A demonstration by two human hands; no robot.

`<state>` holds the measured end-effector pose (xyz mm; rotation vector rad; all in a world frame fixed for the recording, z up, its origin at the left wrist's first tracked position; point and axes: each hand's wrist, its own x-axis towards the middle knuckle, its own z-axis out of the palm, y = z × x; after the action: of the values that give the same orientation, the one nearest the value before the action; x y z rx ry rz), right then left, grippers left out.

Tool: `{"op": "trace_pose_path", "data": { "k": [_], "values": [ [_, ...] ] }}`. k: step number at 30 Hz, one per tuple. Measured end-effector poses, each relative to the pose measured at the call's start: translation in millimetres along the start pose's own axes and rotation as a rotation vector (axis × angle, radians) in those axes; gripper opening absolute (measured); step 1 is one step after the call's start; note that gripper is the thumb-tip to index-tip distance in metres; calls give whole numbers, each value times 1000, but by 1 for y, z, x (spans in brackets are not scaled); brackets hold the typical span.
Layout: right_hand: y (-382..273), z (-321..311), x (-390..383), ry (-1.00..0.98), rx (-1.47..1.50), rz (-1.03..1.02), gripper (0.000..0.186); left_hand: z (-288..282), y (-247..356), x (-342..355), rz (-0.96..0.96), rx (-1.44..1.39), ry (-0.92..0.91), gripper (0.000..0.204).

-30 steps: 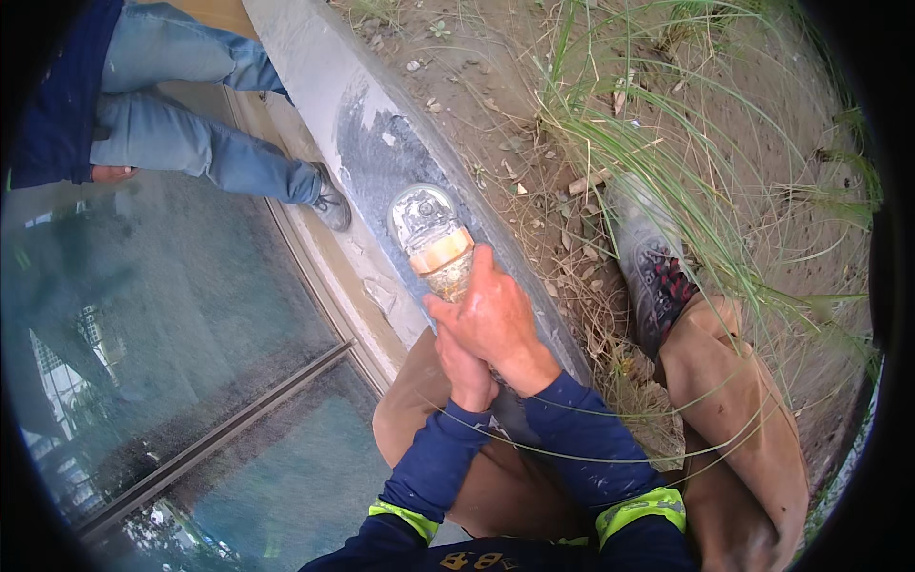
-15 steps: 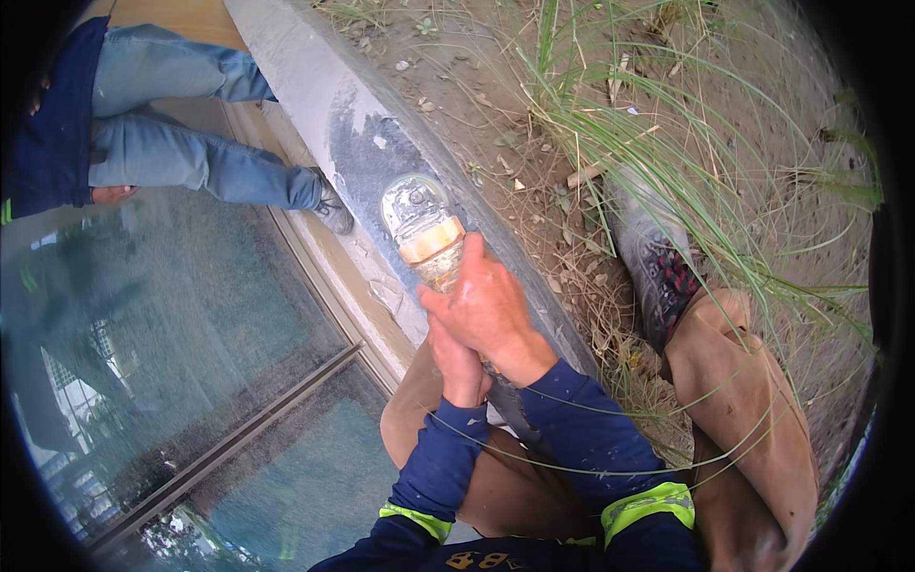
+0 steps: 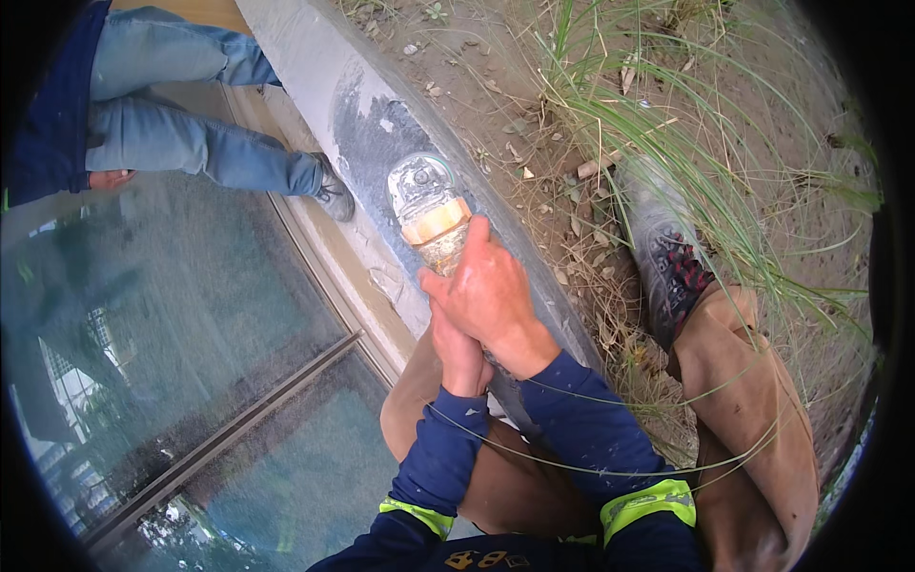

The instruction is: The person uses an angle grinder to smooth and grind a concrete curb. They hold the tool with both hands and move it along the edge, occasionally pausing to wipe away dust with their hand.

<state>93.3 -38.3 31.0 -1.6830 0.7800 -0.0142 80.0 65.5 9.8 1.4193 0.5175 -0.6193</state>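
Observation:
My right hand (image 3: 491, 291) is wrapped round the body of a dust-coated power tool (image 3: 422, 186) with an orange band, its round head resting on a grey concrete ledge (image 3: 291, 48). My left hand (image 3: 456, 348) is closed round the same tool's rear, lower down and partly hidden beneath my right. A darker, dusty patch (image 3: 362, 124) surrounds the tool's head on the ledge.
Large glass panes (image 3: 172, 286) with a metal frame (image 3: 238, 424) lie along the left. A co-worker's jeans-clad legs and shoe (image 3: 205, 148) are at upper left. Right of the ledge are soil, dry leaves and long grass (image 3: 639, 124), with my boot (image 3: 672, 272) among them.
The tool and both my hands have moved forward along the ledge, away from my body, over the last second. The grip looks the same.

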Motion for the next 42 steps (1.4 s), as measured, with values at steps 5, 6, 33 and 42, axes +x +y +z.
{"op": "trace_pose_path", "data": {
  "k": [5,6,33,42],
  "values": [
    [-2,0,2,-45,-33,1,61,1,1,-1,8,-19,8,52],
    [-2,0,5,-51,-32,0,61,2,2,0,-2,-22,8,52],
    [-18,0,11,-64,-133,9,62,0,10,8,-66,-96,-81,52],
    [-17,0,13,-60,-165,2,61,1,10,8,-80,-102,-62,55]
  ]
}}
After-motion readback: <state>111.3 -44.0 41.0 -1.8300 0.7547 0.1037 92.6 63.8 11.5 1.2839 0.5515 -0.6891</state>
